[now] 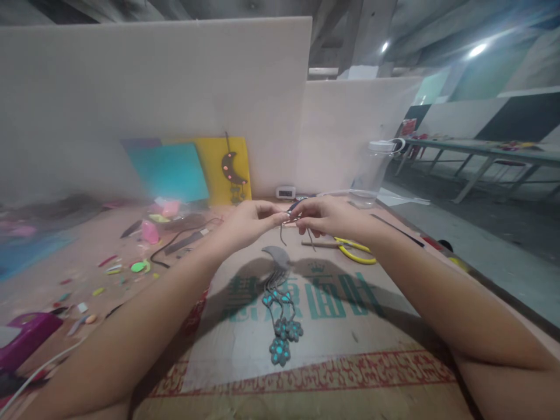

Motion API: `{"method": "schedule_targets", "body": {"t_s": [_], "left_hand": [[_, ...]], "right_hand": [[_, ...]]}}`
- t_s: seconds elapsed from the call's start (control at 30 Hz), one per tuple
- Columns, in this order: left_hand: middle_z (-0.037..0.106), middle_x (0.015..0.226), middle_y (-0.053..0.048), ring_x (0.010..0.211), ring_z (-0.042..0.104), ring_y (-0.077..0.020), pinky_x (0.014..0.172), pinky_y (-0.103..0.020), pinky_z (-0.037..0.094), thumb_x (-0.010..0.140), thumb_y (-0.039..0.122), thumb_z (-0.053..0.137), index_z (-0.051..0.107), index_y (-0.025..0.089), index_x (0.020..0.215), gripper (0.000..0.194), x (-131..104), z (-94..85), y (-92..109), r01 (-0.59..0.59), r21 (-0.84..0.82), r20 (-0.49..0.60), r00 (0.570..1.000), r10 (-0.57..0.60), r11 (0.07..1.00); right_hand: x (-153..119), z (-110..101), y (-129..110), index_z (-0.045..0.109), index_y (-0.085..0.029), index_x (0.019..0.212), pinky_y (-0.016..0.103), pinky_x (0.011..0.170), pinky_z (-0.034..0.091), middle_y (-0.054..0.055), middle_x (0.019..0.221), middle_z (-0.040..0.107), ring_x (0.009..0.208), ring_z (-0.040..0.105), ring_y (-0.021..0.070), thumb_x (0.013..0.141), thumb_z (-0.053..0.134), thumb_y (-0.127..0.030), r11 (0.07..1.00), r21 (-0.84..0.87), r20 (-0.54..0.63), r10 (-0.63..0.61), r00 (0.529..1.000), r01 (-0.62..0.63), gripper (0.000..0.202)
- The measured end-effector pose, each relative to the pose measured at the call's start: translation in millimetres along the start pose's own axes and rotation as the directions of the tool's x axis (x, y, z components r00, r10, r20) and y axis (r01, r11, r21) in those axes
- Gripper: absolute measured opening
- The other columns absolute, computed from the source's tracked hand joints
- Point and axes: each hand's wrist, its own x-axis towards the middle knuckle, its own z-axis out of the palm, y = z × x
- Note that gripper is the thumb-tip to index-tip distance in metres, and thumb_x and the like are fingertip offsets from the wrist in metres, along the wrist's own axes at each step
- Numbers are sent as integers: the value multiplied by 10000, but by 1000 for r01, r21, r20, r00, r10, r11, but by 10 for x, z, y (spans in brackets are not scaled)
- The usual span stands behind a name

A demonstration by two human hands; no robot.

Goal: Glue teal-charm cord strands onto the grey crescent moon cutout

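Note:
My left hand [258, 221] and my right hand [322, 216] meet above the table, both pinched closed on a thin dark cord [282, 235]. Loose ends of it hang below the fingers. Part of the cord is hidden behind the fingertips. Below the hands, a grey crescent-moon pendant [276, 254] lies on a printed plastic sheet [219, 350]. Strands trail from the moon toward me, carrying turquoise-dotted pieces and grey flowers [280, 350] with turquoise petals. Close to my right hand, pliers with yellow handles [356, 251] rest on the sheet.
A similar brown moon ornament [233, 169] hangs on a yellow board [216, 175] beside a turquoise board [172, 172]. A small digital clock [286, 192] and a clear bottle [371, 172] stand behind. Colourful clay scraps [139, 266] and a purple object [28, 338] lie left.

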Motion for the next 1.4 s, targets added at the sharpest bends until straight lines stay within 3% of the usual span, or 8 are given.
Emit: {"method": "schedule_targets", "body": {"t_s": [0.3,0.43,0.5,0.63,0.73,0.97,1.17,1.4], "left_hand": [[671,768,-17,704,551,-133,629,-236,392,887,481,637,745,153,882,346,20,-20,-17,-5,0,-7,1000,5,1000],[673,747,-9,655,533,-120,604,-232,384,889,456,632,745,163,844,318,37,-29,-61,2,53,51,999,-5,999],[678,751,-13,657,542,-124,603,-233,386,884,481,628,744,166,831,340,68,-50,-148,13,92,97,995,-22,996],[704,819,-31,718,581,-152,597,-239,382,855,556,632,757,178,889,400,145,-115,-360,74,134,119,989,-90,988],[692,797,-30,707,577,-152,583,-240,373,850,569,626,747,171,903,419,182,-160,-438,107,99,84,990,-115,989],[661,786,-17,658,531,-133,551,-236,329,855,601,622,739,189,882,430,142,-146,-344,107,81,93,989,-114,991],[631,738,-10,612,484,-117,544,-239,316,866,596,607,741,170,854,447,121,-79,-282,40,83,110,993,-49,996],[663,760,-23,635,521,-125,541,-229,352,865,538,627,726,161,847,390,133,-34,-312,59,87,113,991,-69,994]], "right_hand": [[11,-23,86,735,-193,930,245,574,453,10,749,730,596,629,118,923,601,-353,993,-117,48,-12,999,18,209],[67,107,133,712,-210,1116,244,591,472,40,932,760,694,662,133,918,629,-459,998,-31,-32,-47,998,46,329],[122,226,161,698,-202,1161,236,583,475,54,997,761,689,656,123,907,644,-410,998,60,-54,-9,998,12,333],[238,415,266,739,-158,889,222,542,443,21,749,727,559,589,99,893,624,-320,990,119,-6,79,997,-77,200],[270,427,340,734,-156,825,221,505,434,23,730,733,513,569,94,883,632,-329,984,151,37,90,995,-95,209],[289,415,354,648,-165,842,219,513,471,24,771,716,550,589,96,893,610,-309,958,285,-80,57,995,-32,157],[286,431,294,608,-176,981,236,492,508,44,851,728,555,613,104,960,549,-369,918,396,-90,17,996,20,203],[289,387,297,625,-164,878,222,576,551,10,749,686,596,643,95,885,612,-202,891,453,-122,93,988,-28,41]]}}
